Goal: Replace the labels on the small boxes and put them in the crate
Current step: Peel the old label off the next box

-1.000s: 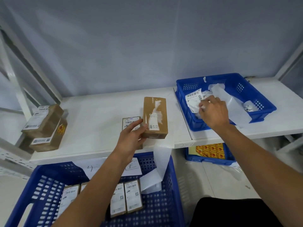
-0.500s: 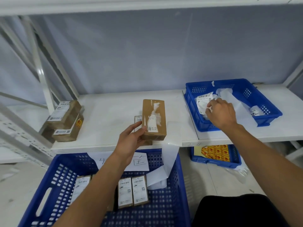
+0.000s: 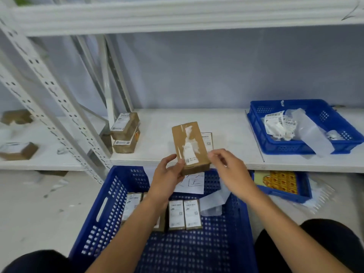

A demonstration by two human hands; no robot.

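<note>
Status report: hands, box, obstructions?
Left hand grips small box by its near corner; right hand at its right edge, hold unclear. Label remnants on box. Nothing between box and crate.

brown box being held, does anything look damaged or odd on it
Yes. The brown box, gripped by the left hand, has a half-torn label: ragged white scraps streak its top face.

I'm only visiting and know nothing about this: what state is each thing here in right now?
Small brown cardboard box: held, old label mostly torn off.
Left hand: grips the box's lower left corner.
Right hand: fingers curled at the box's right edge; grip unclear.
Large blue plastic crate: holds labelled boxes lying flat.
Small blue plastic tray: holds peeled label scraps.
Two brown boxes: stacked, labels on.
</note>
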